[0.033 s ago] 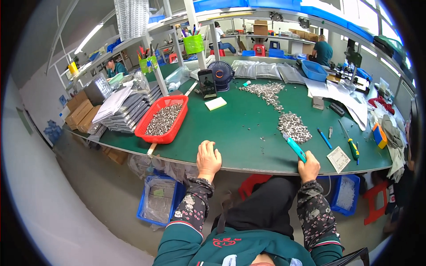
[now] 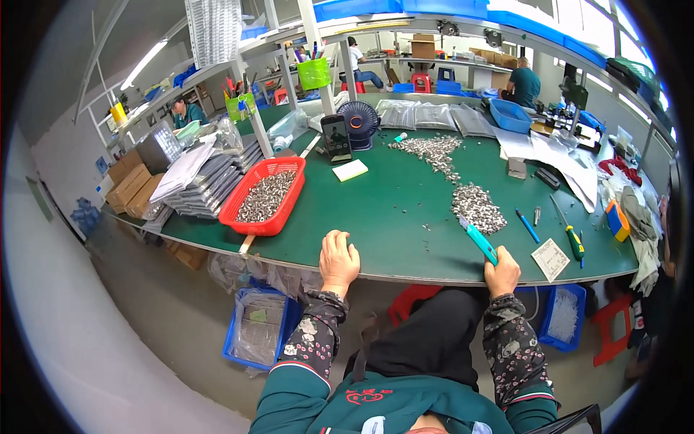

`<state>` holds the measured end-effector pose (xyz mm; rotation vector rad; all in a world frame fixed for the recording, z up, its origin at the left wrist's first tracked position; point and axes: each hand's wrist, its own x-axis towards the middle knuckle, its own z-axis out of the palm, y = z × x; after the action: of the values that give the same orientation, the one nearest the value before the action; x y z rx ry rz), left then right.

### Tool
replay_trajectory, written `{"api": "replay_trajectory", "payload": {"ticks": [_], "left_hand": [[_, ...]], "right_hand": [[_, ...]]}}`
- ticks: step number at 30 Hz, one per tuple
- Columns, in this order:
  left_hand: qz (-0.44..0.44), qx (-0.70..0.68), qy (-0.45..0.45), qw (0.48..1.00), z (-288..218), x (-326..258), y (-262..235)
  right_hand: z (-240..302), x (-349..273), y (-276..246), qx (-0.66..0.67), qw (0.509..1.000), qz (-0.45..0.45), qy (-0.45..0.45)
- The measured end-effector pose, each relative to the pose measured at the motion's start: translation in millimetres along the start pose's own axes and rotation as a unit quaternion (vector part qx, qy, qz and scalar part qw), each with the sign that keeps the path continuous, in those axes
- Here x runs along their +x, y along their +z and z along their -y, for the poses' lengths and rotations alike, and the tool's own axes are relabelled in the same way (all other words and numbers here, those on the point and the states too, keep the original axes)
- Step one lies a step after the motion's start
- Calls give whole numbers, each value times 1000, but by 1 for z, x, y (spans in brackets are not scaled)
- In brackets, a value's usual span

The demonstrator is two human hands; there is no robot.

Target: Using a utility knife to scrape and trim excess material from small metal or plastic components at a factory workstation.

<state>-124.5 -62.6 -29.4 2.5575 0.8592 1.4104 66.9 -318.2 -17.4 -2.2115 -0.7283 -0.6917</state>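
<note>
My right hand (image 2: 502, 273) is closed around the handle of a teal utility knife (image 2: 480, 242) at the table's front edge. The knife's tip points away from me, to the near side of a heap of small metal parts (image 2: 476, 207). A second, looser spread of the same parts (image 2: 432, 150) lies farther back. My left hand (image 2: 338, 259) rests palm down on the green table (image 2: 390, 217) near its front edge, fingers stretched out and holding nothing. To its left stands a red plastic basket (image 2: 233, 210) filled with small metal parts (image 2: 266, 195).
Right of the knife lie a blue pen (image 2: 528, 226), a paper slip (image 2: 551, 260) and a green-and-yellow screwdriver (image 2: 575, 244). A phone (image 2: 336, 137), a small fan (image 2: 359, 123) and a pale notepad (image 2: 350, 171) are at the back. Stacked bagged trays (image 2: 206, 184) stand left. Other people sit farther off.
</note>
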Motion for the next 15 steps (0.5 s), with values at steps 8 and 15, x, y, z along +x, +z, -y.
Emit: {"api": "replay_trajectory", "payload": {"ticks": [8, 15], "left_hand": [[-14, 13, 13, 1000, 1, -1, -4], [-1, 10, 10, 1000, 0, -6, -5]], "right_hand": [[1, -3, -1, 16, 999, -28, -11], [-3, -10, -2, 35, 998, -42, -11]]}}
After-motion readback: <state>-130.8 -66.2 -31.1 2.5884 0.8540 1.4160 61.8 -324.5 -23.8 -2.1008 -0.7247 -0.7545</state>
